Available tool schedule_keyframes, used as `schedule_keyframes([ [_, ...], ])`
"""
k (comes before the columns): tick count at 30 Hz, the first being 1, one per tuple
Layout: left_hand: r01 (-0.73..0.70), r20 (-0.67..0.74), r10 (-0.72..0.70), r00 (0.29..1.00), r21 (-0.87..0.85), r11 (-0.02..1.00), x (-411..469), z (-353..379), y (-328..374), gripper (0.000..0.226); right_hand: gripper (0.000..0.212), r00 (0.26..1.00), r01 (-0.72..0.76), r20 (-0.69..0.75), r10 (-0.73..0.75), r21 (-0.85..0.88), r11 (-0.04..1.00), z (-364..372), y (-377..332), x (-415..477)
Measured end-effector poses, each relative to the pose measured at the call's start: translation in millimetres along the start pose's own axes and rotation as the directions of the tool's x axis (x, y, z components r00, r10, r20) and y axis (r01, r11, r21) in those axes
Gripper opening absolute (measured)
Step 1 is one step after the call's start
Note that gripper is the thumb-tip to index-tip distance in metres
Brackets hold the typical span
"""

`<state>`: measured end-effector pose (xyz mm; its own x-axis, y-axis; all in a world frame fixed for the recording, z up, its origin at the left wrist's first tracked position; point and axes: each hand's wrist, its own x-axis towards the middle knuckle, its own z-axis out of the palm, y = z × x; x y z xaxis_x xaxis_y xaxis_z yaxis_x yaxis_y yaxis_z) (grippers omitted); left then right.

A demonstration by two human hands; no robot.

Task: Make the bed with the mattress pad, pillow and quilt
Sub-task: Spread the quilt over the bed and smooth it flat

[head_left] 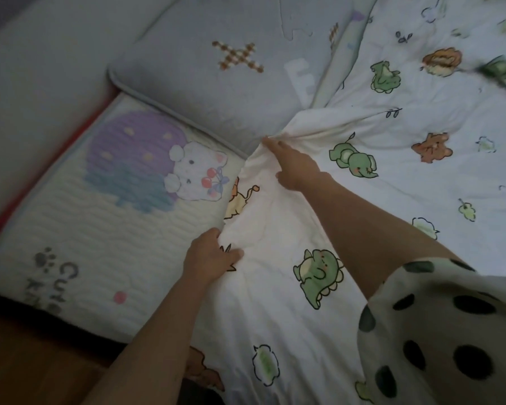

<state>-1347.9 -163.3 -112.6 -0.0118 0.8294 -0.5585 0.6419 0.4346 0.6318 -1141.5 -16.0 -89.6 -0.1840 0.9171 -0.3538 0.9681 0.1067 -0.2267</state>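
Partly quilt-covered [362, 200] pillow [216, 83].

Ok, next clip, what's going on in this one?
A person is making a bed. Both hands grip the edge of the animal-print quilt: the right hand bunches it near the corner of the grey pillow, the left hand holds it lower down. The pillow lies at the head of the bed on the cat-print mattress pad. The quilt covers most of the bed; a strip of pad beside the hands is uncovered.
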Motion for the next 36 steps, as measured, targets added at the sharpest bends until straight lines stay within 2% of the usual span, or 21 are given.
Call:
schedule_keyframes([
  [1, 0.013, 0.016, -0.014, 1.000, 0.008, 1.000, -3, -8, -1, 0.036, 0.085, 1.000, 0.013, -0.007, -0.014, -0.055, 0.998, 2, -6, -4],
  [3, 0.059, 0.171, -0.060, 0.983, 0.011, 0.998, -9, -24, -5, 0.037, 0.086, 1.000, 0.028, -0.004, -0.029, -0.139, 0.990, 4, -17, -9],
  [6, 0.077, 0.382, -0.107, 0.918, 0.095, 0.993, -24, -44, -19, 0.036, 0.083, 0.994, 0.032, 0.105, -0.012, -0.192, 0.981, 13, -33, -14],
  [8, 0.077, 0.411, -0.135, 0.902, 0.154, 0.985, -32, -55, -33, 0.033, 0.058, 0.990, 0.010, 0.141, 0.023, -0.224, 0.974, 23, -39, -18],
  [9, 0.074, 0.425, -0.149, 0.893, 0.187, 0.980, -33, -58, -39, 0.037, 0.042, 0.995, -0.014, 0.094, 0.036, -0.230, 0.973, 24, -40, -19],
  [11, 0.077, 0.370, -0.170, 0.913, 0.252, 0.965, -35, -66, -52, 0.050, 0.028, 0.994, -0.058, -0.103, 0.042, -0.161, 0.985, 22, -52, -18],
  [13, 0.074, 0.153, -0.128, 0.980, 0.316, 0.946, -32, -71, -60, 0.051, 0.026, 0.944, -0.064, -0.327, 0.043, -0.052, 0.997, 9, -63, -13],
  [15, 0.088, -0.020, -0.086, 0.996, 0.375, 0.923, -30, -72, -61, 0.047, 0.025, 0.900, -0.024, -0.436, 0.029, 0.017, 1.000, 2, -66, -4],
  [17, 0.089, -0.001, -0.100, 0.995, 0.451, 0.888, -25, -67, -62, 0.050, 0.022, 0.929, 0.000, -0.370, 0.030, 0.081, 0.997, 8, -60, 3],
  [20, 0.095, 0.079, -0.162, 0.984, 0.534, 0.840, -24, -59, -72, 0.045, 0.031, 0.993, 0.015, -0.116, 0.007, 0.184, 0.983, 33, -49, 7],
  [23, 0.122, 0.097, -0.222, 0.970, 0.596, 0.793, -23, -54, -83, 0.035, 0.055, 0.996, -0.001, 0.084, -0.011, 0.144, 0.990, 49, -42, 4],
  [26, 0.147, 0.067, -0.248, 0.966, 0.646, 0.749, -23, -50, -74, 0.035, 0.062, 0.988, -0.021, 0.154, -0.003, 0.158, 0.987, 50, -41, 5],
  [28, 0.114, 0.009, -0.159, 0.987, 0.657, 0.745, -19, -44, -54, 0.038, 0.063, 0.990, -0.004, 0.137, -0.022, 0.187, 0.982, 48, -38, 6],
  [30, 0.012, -0.041, 0.019, 0.999, 0.650, 0.760, -13, -37, -28, 0.041, 0.061, 0.991, 0.011, 0.124, -0.039, 0.220, 0.975, 42, -36, 4],
  [33, -0.175, -0.034, 0.265, 0.964, 0.668, 0.723, -1, -21, 12, 0.046, 0.058, 0.994, 0.008, 0.107, -0.034, 0.231, 0.973, 27, -29, 1],
  [36, -0.284, 0.036, 0.336, 0.941, 0.627, 0.726, 8, -8, 46, 0.045, 0.058, 0.995, 0.010, 0.098, -0.032, 0.220, 0.976, 10, -16, -7],
])
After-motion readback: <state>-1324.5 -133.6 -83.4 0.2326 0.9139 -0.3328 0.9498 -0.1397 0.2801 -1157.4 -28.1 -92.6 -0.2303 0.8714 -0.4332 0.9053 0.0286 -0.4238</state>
